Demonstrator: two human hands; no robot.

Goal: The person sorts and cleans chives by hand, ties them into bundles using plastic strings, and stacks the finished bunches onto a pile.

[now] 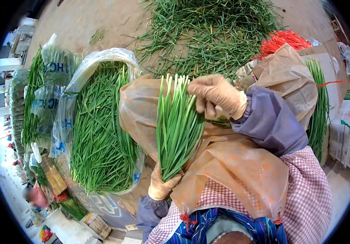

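A bunch of garlic chives lies over my lap, pale cut ends up and green leaf tips down. At its lower end my left hand, in a tan glove, is closed around the leaves. My right hand, gloved too, is at the upper right of the bunch, fingers curled and pinching at the pale stalk ends. Its palm side is partly hidden. Beneath both hands spreads a translucent brown apron with orange spots.
Left of my knee stands a clear plastic bag packed with chives, with another printed bag beyond it. Loose chives are heaped on the floor ahead. Red ties and a tied chive bundle are at the right. A person is far left.
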